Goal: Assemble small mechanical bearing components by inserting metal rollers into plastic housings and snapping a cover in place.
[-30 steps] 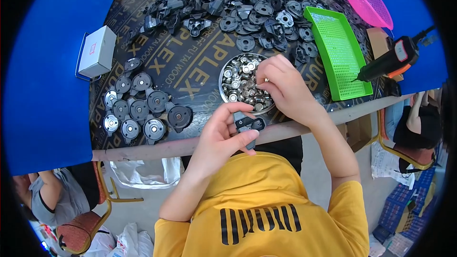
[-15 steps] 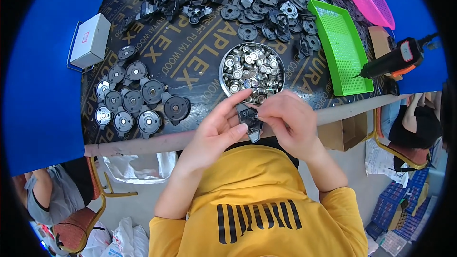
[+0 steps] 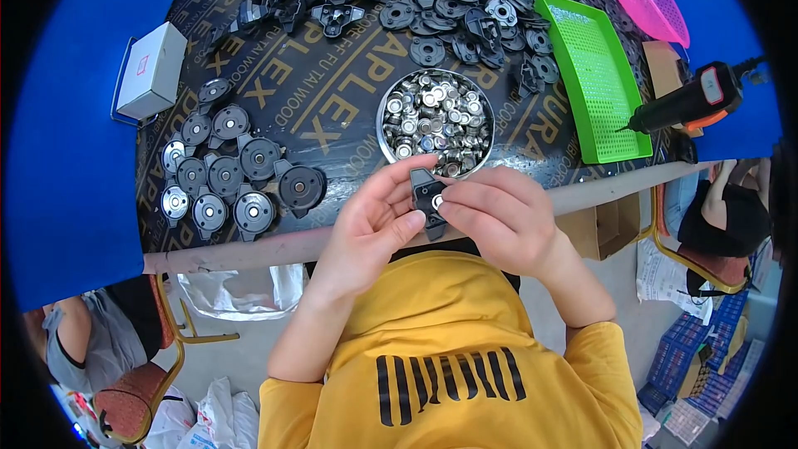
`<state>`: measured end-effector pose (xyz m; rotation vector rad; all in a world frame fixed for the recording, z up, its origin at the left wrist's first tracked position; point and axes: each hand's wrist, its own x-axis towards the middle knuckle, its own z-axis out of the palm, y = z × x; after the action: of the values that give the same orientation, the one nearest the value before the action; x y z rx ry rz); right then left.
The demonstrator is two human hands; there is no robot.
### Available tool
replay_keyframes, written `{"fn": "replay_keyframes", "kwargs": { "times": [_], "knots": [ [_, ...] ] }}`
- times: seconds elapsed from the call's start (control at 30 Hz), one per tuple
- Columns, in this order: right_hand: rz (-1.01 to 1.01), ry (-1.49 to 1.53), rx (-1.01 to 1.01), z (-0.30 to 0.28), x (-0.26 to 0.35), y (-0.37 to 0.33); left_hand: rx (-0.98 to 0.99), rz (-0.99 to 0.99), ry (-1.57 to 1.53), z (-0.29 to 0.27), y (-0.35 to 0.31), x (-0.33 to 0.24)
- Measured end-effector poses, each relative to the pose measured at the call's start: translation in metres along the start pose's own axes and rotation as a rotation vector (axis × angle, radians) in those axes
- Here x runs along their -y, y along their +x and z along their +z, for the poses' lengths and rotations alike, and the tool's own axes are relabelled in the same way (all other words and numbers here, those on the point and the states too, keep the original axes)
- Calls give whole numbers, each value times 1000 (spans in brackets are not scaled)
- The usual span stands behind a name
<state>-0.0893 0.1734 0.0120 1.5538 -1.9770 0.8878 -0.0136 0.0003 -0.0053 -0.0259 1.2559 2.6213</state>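
Note:
My left hand (image 3: 374, 224) grips a black plastic bracket (image 3: 425, 187) by its side, just over the table's near edge. Between the fingertips of my right hand (image 3: 503, 220) is a small silver metal insert (image 3: 436, 201), held against the bracket's middle; whether it is seated I cannot tell. Right beyond both hands stands a round metal bowl (image 3: 381, 129) full of similar silver inserts (image 3: 428, 120). To the left, several black round parts with metal centres (image 3: 224, 175) lie grouped on the table.
A heap of loose black parts (image 3: 449, 0) covers the table's far side. At right are a green perforated tray (image 3: 594, 83), a pink basket (image 3: 647, 0) and a black electric screwdriver (image 3: 686, 106). A white box (image 3: 152, 71) stands far left. Other people sit at both sides.
My right fingers now show a silver insert at the bracket's middle, which was not visible before. The bracket has turned slightly in my left hand and moved a little left.

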Motion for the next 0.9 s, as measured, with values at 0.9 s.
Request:
{"fn": "replay_keyframes", "kwargs": {
  "times": [0.9],
  "knots": [
    [584,-247,170,-6,-112,37,-54,-97,-125,-2,0,-4]
  ]
}}
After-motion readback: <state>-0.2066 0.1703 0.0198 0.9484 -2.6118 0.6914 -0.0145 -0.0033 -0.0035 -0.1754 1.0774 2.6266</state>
